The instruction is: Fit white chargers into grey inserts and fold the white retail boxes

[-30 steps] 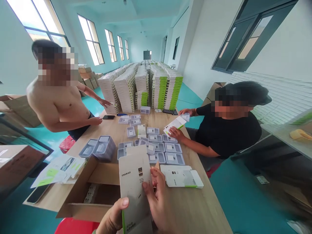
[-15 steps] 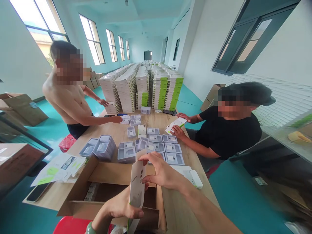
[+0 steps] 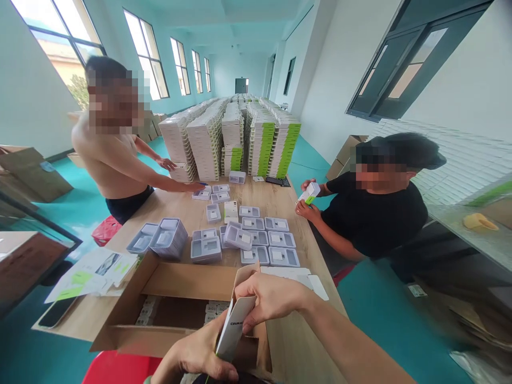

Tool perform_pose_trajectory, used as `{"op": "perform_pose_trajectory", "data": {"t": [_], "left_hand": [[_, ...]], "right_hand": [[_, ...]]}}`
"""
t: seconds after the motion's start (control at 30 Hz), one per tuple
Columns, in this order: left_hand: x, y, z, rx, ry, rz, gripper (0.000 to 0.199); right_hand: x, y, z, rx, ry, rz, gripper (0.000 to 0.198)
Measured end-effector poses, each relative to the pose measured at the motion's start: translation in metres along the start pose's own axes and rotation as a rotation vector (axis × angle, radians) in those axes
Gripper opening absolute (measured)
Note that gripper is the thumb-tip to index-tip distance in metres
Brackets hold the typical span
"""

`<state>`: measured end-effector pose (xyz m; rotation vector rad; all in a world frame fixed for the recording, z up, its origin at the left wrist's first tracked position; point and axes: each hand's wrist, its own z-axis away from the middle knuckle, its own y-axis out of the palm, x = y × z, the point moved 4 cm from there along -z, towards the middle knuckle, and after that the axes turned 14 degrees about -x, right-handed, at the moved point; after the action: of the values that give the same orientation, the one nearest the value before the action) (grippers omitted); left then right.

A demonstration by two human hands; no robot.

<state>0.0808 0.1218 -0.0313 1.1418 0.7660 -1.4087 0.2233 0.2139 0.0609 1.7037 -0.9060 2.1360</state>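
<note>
White box is standing tilted between the two hands, at the near right part of the open carton. Left hand is clasping its lower part, and right hand is pinching its upper end between thumb and fingers. Trays are lying on the table beyond the carton. On the right, a co-worker is holding a second box; on the left, another person is reaching to the farther trays.

Box nr ctn; trays behind on tbl; stacks beyond.
</note>
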Motion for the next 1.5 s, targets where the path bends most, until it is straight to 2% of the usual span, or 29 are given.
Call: {"op": "perform_pose_trajectory", "data": {"t": [0.1,0.17,0.2,0.3,0.33,0.37,0.43,0.5,0.63,0.7,0.8,0.87,1.03,1.17,1.27,1.37,1.43,1.5], "left_hand": [[0.006,0.002,-0.004,0.052,0.031,-0.041,0.067],[0.008,-0.001,-0.009,-0.041,0.042,-0.021,0.061],[0.008,-0.003,-0.011,-0.103,0.048,-0.010,0.056],[0.006,-0.011,-0.014,-0.275,0.039,0.043,0.053],[0.006,-0.013,-0.014,-0.314,0.018,0.081,0.056],[0.006,-0.014,-0.014,-0.340,-0.007,0.131,0.059],[0.007,-0.013,-0.013,-0.369,-0.049,0.226,0.061],[0.008,-0.010,-0.012,-0.371,-0.051,0.278,0.058],[0.008,-0.001,-0.016,-0.367,-0.029,0.262,0.056],[0.009,0.002,-0.019,-0.390,-0.033,0.241,0.056],[0.016,0.002,-0.021,-0.407,-0.096,0.201,0.058],[0.019,-0.002,-0.020,-0.442,-0.089,0.152,0.061],[0.010,-0.008,-0.011,-0.724,0.187,0.122,0.073],[0.008,0.001,-0.003,-0.853,0.268,0.113,0.063],[0.014,0.005,0.003,-0.886,0.234,0.105,0.059],[0.017,0.006,0.008,-0.884,0.212,0.091,0.054],[0.016,0.005,0.010,-0.874,0.203,0.073,0.052],[0.015,0.005,0.011,-0.872,0.194,0.055,0.052]], "right_hand": [[0.003,0.000,-0.001,-0.038,-0.003,0.085,0.005],[0.004,-0.006,-0.001,-0.133,-0.015,0.119,0.011],[0.005,-0.010,-0.002,-0.227,-0.038,0.123,0.014],[-0.004,-0.017,0.002,-0.629,-0.104,0.064,0.027],[-0.010,-0.014,0.004,-0.728,-0.099,0.003,0.035],[-0.018,-0.006,0.004,-0.765,-0.078,-0.085,0.042],[-0.033,0.017,0.005,-0.718,-0.015,-0.282,0.050],[-0.043,0.041,0.006,-0.699,0.035,-0.388,0.051],[-0.055,0.059,0.014,-0.966,0.156,-0.247,0.050],[-0.060,0.060,0.014,-1.034,0.189,-0.193,0.047],[-0.069,0.059,0.013,-1.086,0.209,-0.187,0.042],[-0.073,0.058,0.014,-1.116,0.212,-0.201,0.039],[-0.078,0.071,0.018,-1.109,0.172,-0.231,0.040],[-0.087,0.095,0.022,-1.159,0.129,-0.258,0.040],[-0.091,0.110,0.028,-1.233,0.091,-0.331,0.047],[-0.091,0.110,0.033,-1.262,0.093,-0.388,0.050],[-0.088,0.104,0.036,-1.213,0.096,-0.390,0.050],[-0.083,0.095,0.036,-1.107,0.090,-0.356,0.047]]}}
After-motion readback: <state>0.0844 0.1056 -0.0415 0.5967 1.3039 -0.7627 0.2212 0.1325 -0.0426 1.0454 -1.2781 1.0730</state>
